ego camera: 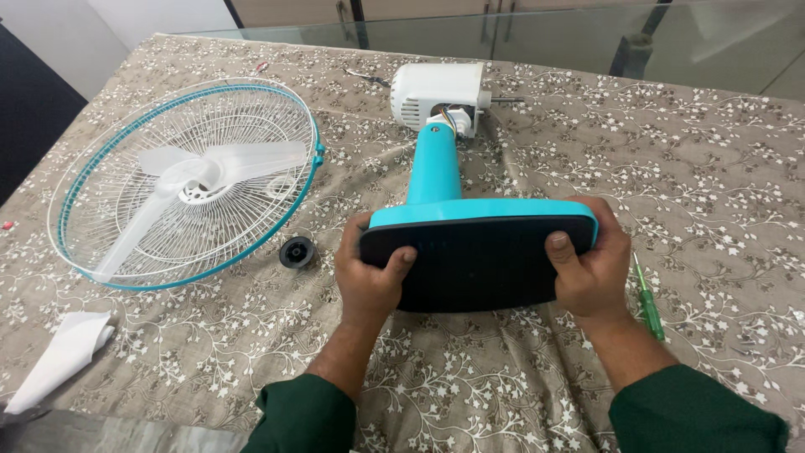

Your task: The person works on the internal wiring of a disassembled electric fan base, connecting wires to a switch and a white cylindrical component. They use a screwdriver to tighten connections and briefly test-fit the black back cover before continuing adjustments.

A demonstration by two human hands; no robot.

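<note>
I'm gripping the fan base [478,260] with both hands: left hand [369,273] at nine o'clock, right hand [591,268] at three, fingers closed on it. The grille [180,180] is lying at ten o'clock on the counter [713,168].

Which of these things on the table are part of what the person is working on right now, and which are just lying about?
In hand:
- fan base, gripped by the left hand and right hand
- turquoise stand and white motor housing, joined to it

Lying about:
- fan guard with white blades
- black round cap
- green screwdriver
- white cloth
</note>
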